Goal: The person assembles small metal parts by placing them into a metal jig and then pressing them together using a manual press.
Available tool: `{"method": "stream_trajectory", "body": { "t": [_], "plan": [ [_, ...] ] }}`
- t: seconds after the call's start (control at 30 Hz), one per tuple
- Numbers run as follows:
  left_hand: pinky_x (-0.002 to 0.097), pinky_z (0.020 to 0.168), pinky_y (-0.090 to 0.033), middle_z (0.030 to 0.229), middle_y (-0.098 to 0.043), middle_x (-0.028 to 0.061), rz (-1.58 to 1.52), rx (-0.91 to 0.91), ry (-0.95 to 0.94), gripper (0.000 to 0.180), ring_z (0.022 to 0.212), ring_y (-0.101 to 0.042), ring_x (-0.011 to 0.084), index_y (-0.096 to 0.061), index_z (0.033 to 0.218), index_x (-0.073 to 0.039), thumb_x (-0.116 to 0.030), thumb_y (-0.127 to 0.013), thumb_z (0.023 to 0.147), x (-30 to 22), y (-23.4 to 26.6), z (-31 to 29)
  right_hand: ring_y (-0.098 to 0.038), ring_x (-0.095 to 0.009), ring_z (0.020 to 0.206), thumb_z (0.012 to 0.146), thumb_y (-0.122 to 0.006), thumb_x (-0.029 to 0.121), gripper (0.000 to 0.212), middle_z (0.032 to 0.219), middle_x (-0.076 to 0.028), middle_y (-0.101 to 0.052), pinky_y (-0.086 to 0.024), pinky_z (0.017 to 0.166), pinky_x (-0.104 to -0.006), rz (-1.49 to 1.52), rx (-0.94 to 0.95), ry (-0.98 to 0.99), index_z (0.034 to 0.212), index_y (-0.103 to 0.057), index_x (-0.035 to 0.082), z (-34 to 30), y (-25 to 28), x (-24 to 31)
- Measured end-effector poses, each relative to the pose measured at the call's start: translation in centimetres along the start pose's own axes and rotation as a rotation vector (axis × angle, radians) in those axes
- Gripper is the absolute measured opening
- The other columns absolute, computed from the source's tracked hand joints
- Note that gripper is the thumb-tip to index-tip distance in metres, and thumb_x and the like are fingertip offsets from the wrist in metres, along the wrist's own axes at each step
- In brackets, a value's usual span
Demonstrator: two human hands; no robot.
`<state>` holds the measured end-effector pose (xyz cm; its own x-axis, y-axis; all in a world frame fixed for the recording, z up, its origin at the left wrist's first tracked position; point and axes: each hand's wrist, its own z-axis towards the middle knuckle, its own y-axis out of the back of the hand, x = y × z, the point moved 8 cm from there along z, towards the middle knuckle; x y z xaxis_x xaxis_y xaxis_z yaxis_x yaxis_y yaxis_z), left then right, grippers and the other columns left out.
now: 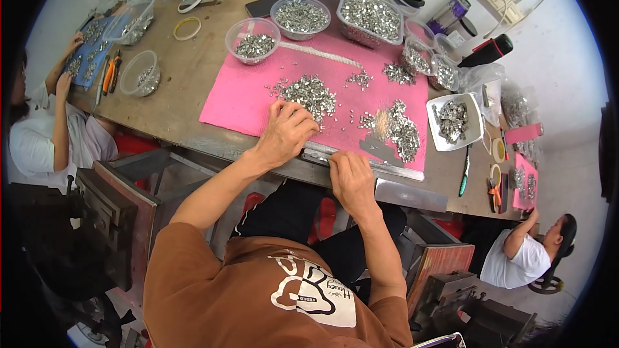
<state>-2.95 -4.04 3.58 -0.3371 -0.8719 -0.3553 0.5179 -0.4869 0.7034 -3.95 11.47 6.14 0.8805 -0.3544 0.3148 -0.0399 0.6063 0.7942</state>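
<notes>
My left hand [288, 130] rests at the near edge of a heap of small shiny metal pieces [311, 95] on a pink mat [235, 100]. Its fingers are curled down and drawn together, and their tips are hidden, so what they hold does not show. At the table's front edge, my right hand [351, 179] is closed with bent fingers against a narrow metal strip [316, 154]; anything between its fingertips is too small to make out. Another heap of metal pieces [403, 132] lies to the right, beside a flat grey plate [379, 149].
Clear tubs of metal pieces [253, 44] stand behind the mat, near a phone [264, 5]. A white square tray [445, 146] sits to the right, by a green-handled tool [464, 180]. People work at the left [48, 135] and right [519, 254], with pliers [111, 74] near the left one.
</notes>
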Motion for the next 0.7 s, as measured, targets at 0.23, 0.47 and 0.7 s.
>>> {"method": "stream_trajectory", "body": {
  "t": [0.23, 0.47, 0.7],
  "plan": [
    [0.0406, 0.094, -0.038, 0.098, -0.066, 0.0029, -0.232, -0.006, 0.176, 0.009, 0.099, -0.058, 0.0254, -0.069, 0.096, -0.008, -0.007, -0.069, 0.087, 1.4, 0.6, -0.9, -0.063, -0.029, 0.088, 0.082, -0.067, 0.000, 0.016, 0.096, -0.013, -0.063, -0.048, 0.080, -0.0408, -0.211, 0.085, 0.096, 0.097, -0.062, 0.000, 0.2, -0.7, 1.7],
    [0.0409, 0.092, -0.039, 0.102, -0.067, 0.0041, -0.192, -0.031, 0.126, 0.011, 0.101, -0.058, 0.0257, -0.069, 0.098, -0.007, -0.006, -0.069, 0.088, 1.0, 1.9, -2.4, -0.062, -0.031, 0.089, 0.083, -0.064, 0.003, 0.015, 0.096, -0.014, -0.061, -0.048, 0.087, -0.0425, -0.105, 0.104, 0.154, 0.098, -0.062, -0.001, 0.5, -0.1, 1.3],
    [0.0411, 0.092, -0.036, 0.098, -0.062, 0.0033, -0.079, -0.015, 0.194, 0.015, 0.098, -0.056, 0.0239, -0.074, 0.100, -0.011, -0.011, -0.075, 0.085, 0.6, 2.8, -2.1, -0.061, -0.030, 0.086, 0.087, -0.066, 0.003, 0.018, 0.088, -0.011, -0.060, -0.045, 0.079, -0.0420, 0.049, 0.104, -0.070, 0.104, -0.070, 0.006, 3.9, -2.4, -2.6]
  ]
}}
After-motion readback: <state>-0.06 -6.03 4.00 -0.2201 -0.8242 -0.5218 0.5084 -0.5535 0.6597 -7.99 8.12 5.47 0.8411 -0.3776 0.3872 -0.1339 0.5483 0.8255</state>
